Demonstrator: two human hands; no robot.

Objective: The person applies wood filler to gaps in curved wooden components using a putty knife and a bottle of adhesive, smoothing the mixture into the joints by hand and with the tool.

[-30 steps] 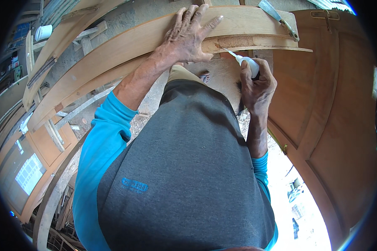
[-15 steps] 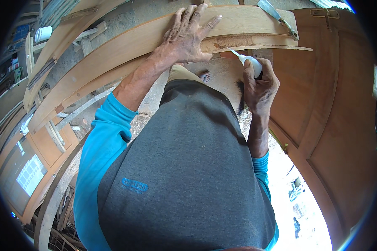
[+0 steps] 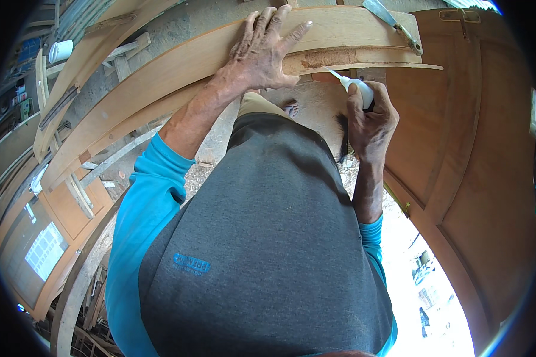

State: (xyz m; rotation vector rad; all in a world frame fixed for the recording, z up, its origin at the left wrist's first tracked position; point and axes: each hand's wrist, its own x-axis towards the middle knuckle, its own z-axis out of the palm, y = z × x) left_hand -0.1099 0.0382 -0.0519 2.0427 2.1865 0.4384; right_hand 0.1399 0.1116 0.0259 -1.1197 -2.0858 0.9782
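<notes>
Seemingly dispensing along the near edge of one long, pale wooden plank (image 3: 346, 28), close to one rough brown patch (image 3: 330, 58). Clamping one white plastic squeeze bottle with thin nozzle (image 3: 362, 90) between thumb and curled fingers of the right hand (image 3: 372, 122). Bracing the plank with the left hand (image 3: 259, 61), fingers spread apart. Probably calling next for steady, light squeezing. Counting also one metal-bladed scraper (image 3: 395, 25) across the plank's right end.

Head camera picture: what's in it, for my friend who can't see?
A person's right hand holds a white squeeze bottle, nozzle toward wooden boards; the left hand lies spread across them. A putty knife rests near their right end.
</notes>
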